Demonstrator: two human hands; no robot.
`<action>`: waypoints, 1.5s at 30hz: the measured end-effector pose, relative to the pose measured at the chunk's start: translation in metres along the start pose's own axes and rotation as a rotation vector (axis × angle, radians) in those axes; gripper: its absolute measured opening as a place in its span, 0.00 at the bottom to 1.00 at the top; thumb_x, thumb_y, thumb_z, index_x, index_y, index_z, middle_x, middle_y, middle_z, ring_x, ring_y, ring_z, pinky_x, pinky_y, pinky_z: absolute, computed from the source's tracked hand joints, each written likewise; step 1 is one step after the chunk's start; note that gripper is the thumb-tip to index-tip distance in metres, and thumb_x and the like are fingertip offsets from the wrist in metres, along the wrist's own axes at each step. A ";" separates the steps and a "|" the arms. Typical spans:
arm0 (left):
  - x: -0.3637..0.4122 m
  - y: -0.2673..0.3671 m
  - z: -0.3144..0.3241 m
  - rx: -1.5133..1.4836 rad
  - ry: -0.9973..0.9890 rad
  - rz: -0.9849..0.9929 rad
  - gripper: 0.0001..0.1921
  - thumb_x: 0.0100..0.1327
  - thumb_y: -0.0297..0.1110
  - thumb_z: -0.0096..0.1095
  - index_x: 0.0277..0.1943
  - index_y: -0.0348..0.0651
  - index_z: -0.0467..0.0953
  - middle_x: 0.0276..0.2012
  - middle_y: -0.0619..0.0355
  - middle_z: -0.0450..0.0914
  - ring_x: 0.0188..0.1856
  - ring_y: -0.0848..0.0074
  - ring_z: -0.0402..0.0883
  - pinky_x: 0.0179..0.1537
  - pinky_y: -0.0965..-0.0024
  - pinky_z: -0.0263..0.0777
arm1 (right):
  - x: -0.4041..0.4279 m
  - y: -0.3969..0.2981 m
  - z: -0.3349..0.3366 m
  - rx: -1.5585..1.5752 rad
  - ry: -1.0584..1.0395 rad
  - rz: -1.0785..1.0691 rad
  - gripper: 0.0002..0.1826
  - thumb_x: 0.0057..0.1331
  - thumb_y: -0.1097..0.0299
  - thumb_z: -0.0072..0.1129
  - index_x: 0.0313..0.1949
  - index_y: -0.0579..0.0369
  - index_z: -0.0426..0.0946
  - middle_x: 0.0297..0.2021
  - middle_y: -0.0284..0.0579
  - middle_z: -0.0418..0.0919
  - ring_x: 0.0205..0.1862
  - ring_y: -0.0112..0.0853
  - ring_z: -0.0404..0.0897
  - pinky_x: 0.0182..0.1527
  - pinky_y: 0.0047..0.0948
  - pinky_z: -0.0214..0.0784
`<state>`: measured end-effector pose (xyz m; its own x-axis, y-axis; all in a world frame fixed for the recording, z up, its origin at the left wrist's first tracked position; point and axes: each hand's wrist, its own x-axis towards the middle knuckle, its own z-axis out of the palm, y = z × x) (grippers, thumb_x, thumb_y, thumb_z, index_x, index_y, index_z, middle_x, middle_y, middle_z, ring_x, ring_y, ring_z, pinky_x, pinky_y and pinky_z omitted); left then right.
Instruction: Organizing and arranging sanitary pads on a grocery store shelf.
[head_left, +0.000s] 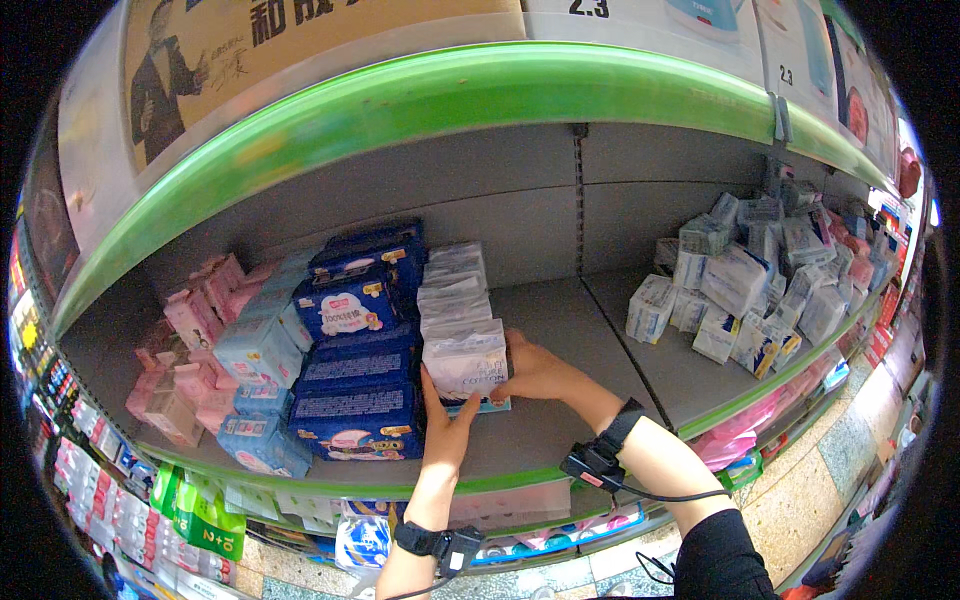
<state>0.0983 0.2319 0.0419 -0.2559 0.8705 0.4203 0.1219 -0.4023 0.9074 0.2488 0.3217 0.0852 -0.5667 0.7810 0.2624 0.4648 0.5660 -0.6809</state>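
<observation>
A white soft pack of sanitary pads or cotton tissues (465, 364) stands at the front of a row on the grey shelf, held between both hands. My left hand (448, 427) grips its lower left side and front. My right hand (529, 367) grips its right side. More white packs (454, 281) run back behind it in a line. Under the held pack, a light blue edge shows. Left of it stand stacked dark blue packs (356, 412), touching the row, then light blue packs (259, 356) and pink packs (196, 315).
A loose heap of white and blue packs (739, 281) lies to the right, beyond the dark shelf seam. The upper shelf's green edge (465, 82) arches overhead. The lower green shelf edge (517, 480) crosses below my hands, with goods on a shelf underneath.
</observation>
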 end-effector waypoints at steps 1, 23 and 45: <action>-0.004 -0.004 0.000 -0.003 -0.009 0.000 0.45 0.57 0.32 0.61 0.68 0.40 0.35 0.67 0.44 0.40 0.69 0.64 0.41 0.65 0.68 0.37 | -0.001 -0.009 -0.005 -0.038 -0.050 -0.004 0.49 0.36 0.61 0.68 0.55 0.72 0.55 0.47 0.65 0.68 0.49 0.53 0.71 0.52 0.37 0.64; -0.052 0.074 0.066 -0.125 -0.142 0.211 0.37 0.56 0.27 0.57 0.66 0.39 0.46 0.67 0.49 0.46 0.69 0.63 0.43 0.66 0.57 0.38 | -0.067 -0.011 -0.063 -0.314 0.018 0.048 0.40 0.57 0.45 0.54 0.59 0.63 0.57 0.49 0.64 0.69 0.51 0.52 0.70 0.51 0.40 0.63; 0.043 0.087 0.368 1.132 -0.640 0.838 0.29 0.56 0.49 0.58 0.60 0.50 0.64 0.65 0.50 0.49 0.66 0.50 0.46 0.62 0.42 0.42 | -0.200 0.181 -0.320 0.257 -0.144 0.086 0.34 0.64 0.54 0.50 0.65 0.49 0.49 0.59 0.53 0.62 0.56 0.37 0.68 0.55 0.30 0.62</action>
<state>0.4512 0.3388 0.1373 0.6576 0.6038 0.4505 0.7293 -0.6602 -0.1798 0.6635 0.3523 0.1282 -0.6318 0.7674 0.1087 0.3388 0.3996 -0.8518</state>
